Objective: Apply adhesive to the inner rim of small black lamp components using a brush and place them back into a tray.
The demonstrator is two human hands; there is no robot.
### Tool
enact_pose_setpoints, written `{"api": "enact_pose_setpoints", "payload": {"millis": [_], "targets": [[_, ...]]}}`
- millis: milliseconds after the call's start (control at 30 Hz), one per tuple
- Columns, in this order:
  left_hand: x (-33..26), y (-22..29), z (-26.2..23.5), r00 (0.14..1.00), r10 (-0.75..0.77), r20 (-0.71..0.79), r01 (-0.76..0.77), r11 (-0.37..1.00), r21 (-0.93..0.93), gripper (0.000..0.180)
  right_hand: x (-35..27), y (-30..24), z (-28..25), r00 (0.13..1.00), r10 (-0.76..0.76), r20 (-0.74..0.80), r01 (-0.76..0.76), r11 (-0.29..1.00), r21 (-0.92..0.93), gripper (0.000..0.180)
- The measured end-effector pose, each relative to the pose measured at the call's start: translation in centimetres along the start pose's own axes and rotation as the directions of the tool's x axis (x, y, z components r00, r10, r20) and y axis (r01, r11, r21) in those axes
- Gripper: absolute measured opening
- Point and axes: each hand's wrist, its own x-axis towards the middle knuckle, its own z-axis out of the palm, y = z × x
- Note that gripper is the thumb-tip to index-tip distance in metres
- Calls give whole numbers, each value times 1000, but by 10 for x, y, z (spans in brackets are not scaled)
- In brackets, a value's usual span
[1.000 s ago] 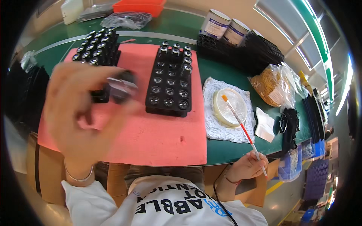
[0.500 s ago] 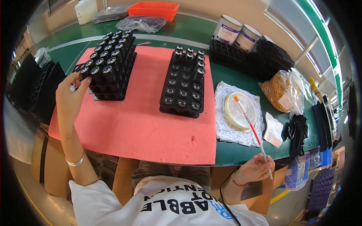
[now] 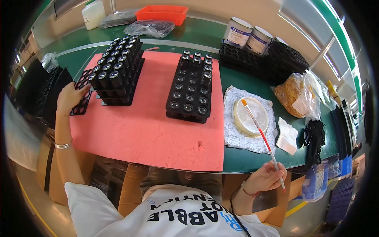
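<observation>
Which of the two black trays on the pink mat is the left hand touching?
The left hand rests on the left tray, the one stacked and packed with capped vials. The middle tray stands apart, untouched and only partly filled.

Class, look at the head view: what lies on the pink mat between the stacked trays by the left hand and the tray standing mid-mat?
Only bare pink mat separates the stacked trays from the middle tray.
</observation>
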Motion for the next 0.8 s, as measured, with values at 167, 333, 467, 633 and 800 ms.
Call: {"api": "enact_pose_setpoints", "payload": {"millis": [167,333,467,633,800], "targets": [[10,-9,16,999,32,-19,-28,987,157,49,0,1,0,1000,-21,21,21,1000,11,25],[21,1,11,997,-76,-33,80,986,148,59,0,2,-2,1000,-23,15,23,1000,21,25],[39,-5,-12,983,-129,-131,123,991,-55,81,0,2,-4,1000,-1,16,0,998,56,24],[39,43,-77,948,12,-319,-21,999,-25,88,0,3,-5,1000,5,28,-7,998,64,25],[-7,138,-89,969,213,-128,-193,970,150,81,3,2,-4,999,-51,10,50,996,71,29]]}}
